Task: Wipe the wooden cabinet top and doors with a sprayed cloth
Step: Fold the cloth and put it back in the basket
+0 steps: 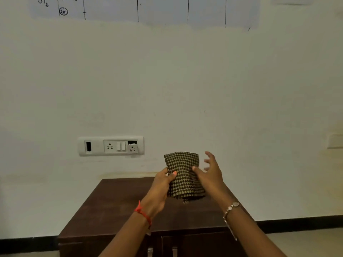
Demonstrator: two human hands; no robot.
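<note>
**Desk:** Where is the cloth, and who has it?

**Operator:** From my feed, the checked cloth [182, 173] is folded and held in the air above the back of the cabinet top [115, 206], not touching it. The left hand [163, 184] grips its left edge, thumb pinched over the front. The right hand [211, 173] is spread, fingers straight, with only the thumb against the cloth's right edge.

**Desk:** How will it handle?

**Operator:** I judge it light, soft and floppy. The lower folds sag and a corner hangs loose, so a one-edge pinch lets it droop. I would bunch it into a pad under a flat palm for the top, then for the doors [194, 245] below the front edge. I cannot tell whether it is damp.

**Desk:** Any writing?

**Operator:** None on the cloth or cabinet. High on the wall above the cabinet, a sheet carries handwriting [43, 2] that looks like "ST" with a small 2, and a circled 20 [63, 11]; the rest is cut off. The socket plate [111, 146], on the wall above the cabinet's back left corner, has no label I can read.
</note>
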